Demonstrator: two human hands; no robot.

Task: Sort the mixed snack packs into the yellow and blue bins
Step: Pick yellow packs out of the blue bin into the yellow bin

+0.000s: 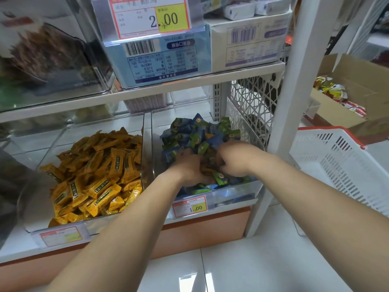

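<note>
Two clear bins sit side by side on the bottom shelf. The left bin (31, 218) is full of yellow snack packs (99, 175). The right bin (237, 188) holds blue and green snack packs (197, 135), with a few yellow packs (207, 170) mixed in near its front. Both my hands are down in the right bin, close together. My left hand (189, 167) has its fingers curled into the pile around packs. My right hand (233, 159) is curled over packs just to the right. What exactly each hand grips is partly hidden.
A white plastic basket (341, 165) with a red rim stands to the right on the floor. Behind it is an open cardboard box (345, 106) of red and yellow packs. A white shelf post (288, 102) rises right of the bin. Upper shelves hold boxes and price tags.
</note>
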